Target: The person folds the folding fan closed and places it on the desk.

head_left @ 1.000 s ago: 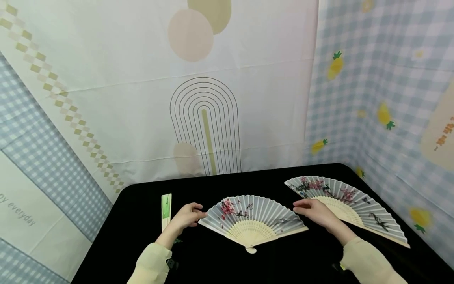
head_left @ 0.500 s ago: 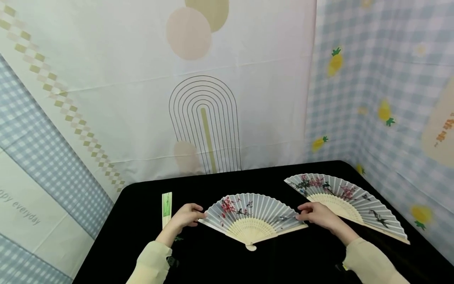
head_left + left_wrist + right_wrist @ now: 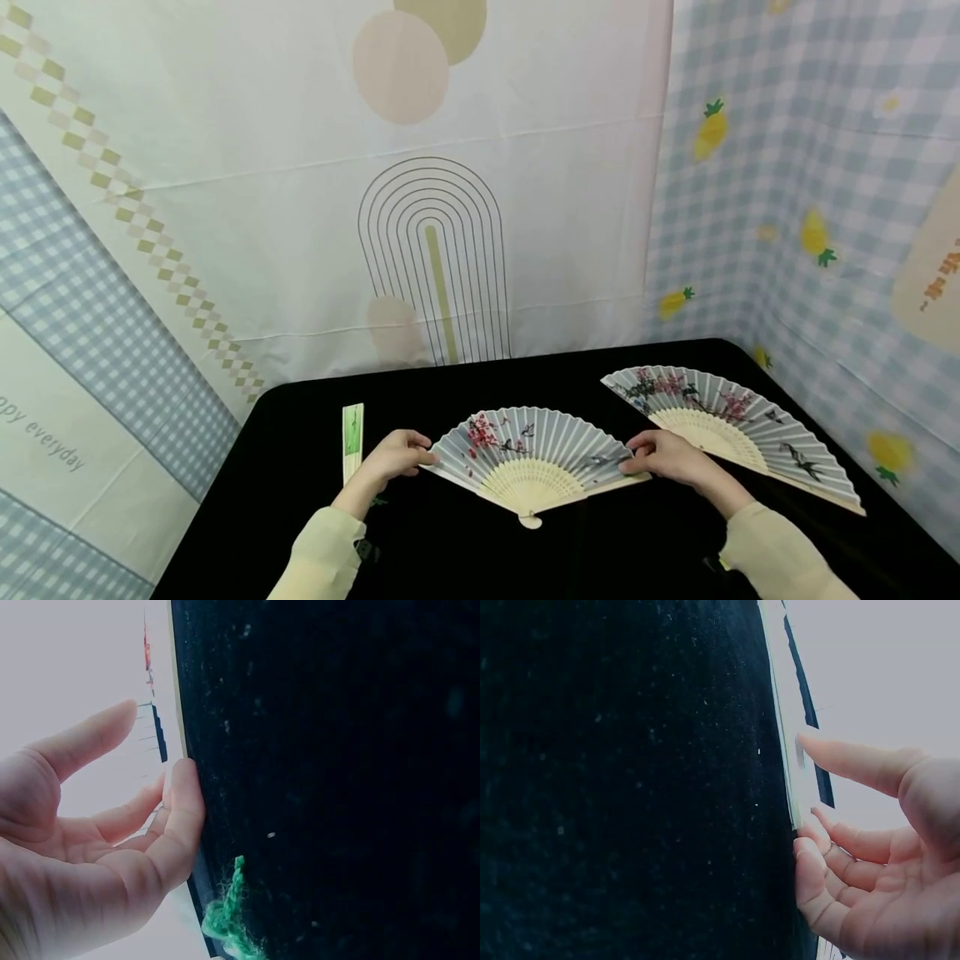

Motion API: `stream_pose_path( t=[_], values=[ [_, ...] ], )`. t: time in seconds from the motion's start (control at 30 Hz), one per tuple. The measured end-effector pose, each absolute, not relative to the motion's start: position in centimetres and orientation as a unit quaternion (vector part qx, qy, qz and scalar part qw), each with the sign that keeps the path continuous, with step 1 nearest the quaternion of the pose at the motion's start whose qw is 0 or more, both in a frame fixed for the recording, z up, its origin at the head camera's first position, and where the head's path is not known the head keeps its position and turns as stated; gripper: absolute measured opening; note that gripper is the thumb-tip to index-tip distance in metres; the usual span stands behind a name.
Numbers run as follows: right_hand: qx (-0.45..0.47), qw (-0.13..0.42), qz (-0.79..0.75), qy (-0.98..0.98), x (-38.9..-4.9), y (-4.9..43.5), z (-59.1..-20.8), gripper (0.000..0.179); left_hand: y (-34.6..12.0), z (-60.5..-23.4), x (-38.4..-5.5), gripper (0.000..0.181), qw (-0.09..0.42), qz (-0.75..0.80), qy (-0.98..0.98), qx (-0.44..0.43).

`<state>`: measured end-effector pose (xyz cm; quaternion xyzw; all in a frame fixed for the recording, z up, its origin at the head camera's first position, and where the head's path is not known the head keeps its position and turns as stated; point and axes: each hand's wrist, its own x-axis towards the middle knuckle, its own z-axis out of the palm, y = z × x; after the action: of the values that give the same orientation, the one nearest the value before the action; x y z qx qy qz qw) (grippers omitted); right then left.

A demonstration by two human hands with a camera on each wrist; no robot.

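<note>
A grey folding fan (image 3: 536,442) with red blossoms lies spread on the black table, its pale pivot end towards the person. At its left edge is the left hand (image 3: 393,458). The left wrist view shows that hand's curved fingers (image 3: 184,795) touching the fan's end, with the thumb lifted away from it. The right hand (image 3: 667,458) holds the fan's right corner. Its thumb (image 3: 847,757) rests on the pale outer stick in the right wrist view, while the fingers bend in at the stick's end.
A second spread fan (image 3: 720,425) with blossoms and birds lies at the right, behind the right hand. A folded green fan (image 3: 352,437) stands out left of the left hand, partly hidden by it. A green tassel cord (image 3: 232,915) lies near the left wrist. Patterned cloths hang behind the black table (image 3: 465,387).
The right hand has come in from beside the fan to its right corner, and its thumb has moved down onto the outer stick. The left hand has hardly moved; the fans lie where they were.
</note>
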<state>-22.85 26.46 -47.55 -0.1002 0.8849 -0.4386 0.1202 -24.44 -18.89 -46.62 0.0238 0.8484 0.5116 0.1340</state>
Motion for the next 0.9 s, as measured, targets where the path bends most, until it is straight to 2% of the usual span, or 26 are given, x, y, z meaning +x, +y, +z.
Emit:
stream_pose_path(
  t=[0.63, 0.9],
  values=[
    [-0.076, 0.076, -0.384, 0.917, -22.72, 25.72, -48.32, 0.03, -18.65, -46.98, -24.27, 0.036, 0.104, 0.53, 0.841, 0.018],
    [-0.057, 0.072, -0.372, 0.924, -22.42, 25.6, -48.21, 0.03, -18.69, -47.23, -24.35, 0.04, 0.122, 0.573, 0.81, 0.016]
  ],
)
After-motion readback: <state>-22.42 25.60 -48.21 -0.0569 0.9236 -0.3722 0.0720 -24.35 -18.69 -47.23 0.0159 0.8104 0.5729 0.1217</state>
